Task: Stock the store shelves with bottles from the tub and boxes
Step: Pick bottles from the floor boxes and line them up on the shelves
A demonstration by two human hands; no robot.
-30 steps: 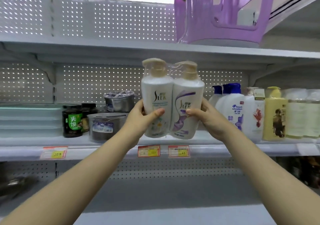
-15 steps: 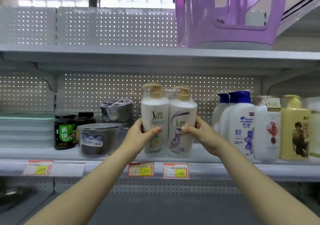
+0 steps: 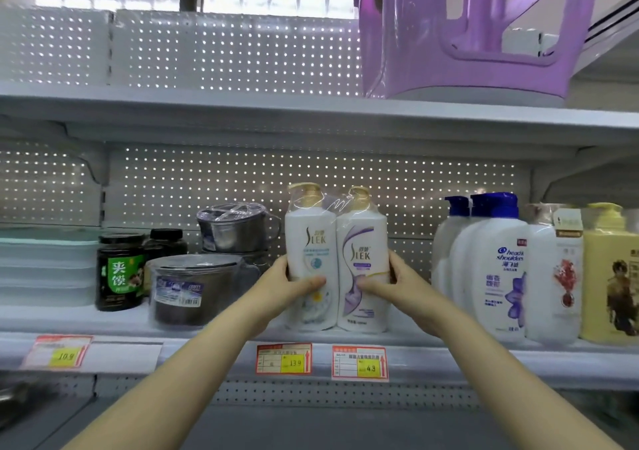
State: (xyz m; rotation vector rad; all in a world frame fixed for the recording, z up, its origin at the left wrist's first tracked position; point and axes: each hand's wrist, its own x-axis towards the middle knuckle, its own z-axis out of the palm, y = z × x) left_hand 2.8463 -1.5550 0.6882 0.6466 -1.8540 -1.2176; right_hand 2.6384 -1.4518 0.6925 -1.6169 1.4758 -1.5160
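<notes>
On the shelf (image 3: 449, 349), left hand (image 3: 283, 287) and right hand (image 3: 397, 283) grip two wrapped bottles (image 3: 335, 242).

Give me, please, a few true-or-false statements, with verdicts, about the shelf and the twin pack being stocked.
1. The left hand and the right hand both grip the wrapped twin pack by its sides. True.
2. The twin pack is to the right of the Head & Shoulders bottle. False: it is to that bottle's left, with a gap between them.
3. A purple plastic item stands on the upper shelf. True.
4. The dark jar with the green label stands between the twin pack and the yellow pump bottle. False: the jar is well to the pack's left, and the yellow pump bottle is at the far right.
</notes>
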